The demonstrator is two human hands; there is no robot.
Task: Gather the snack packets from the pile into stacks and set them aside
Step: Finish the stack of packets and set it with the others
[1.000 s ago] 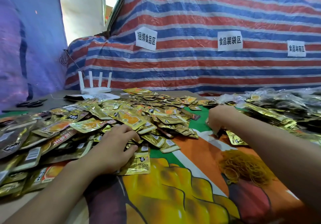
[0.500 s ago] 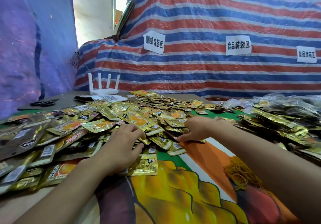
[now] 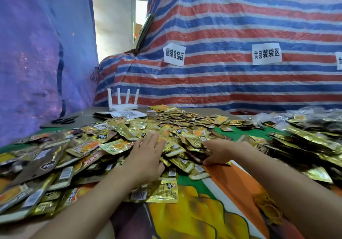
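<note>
As snack packets [image 3: 114, 146] lie beneath, left hand [image 3: 146, 157] and right hand [image 3: 220, 151] rest flat, fingers straight.

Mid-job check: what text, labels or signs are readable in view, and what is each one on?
"捆绑食品区": left white sign on the striped tarp.
"食品装袋区": middle white sign, same tarp.
Third sign: cut off at the right edge, unreadable.
Snack packets: print too blurred to read.
Sheet by the router: a code-like pattern, no legible words.
</note>
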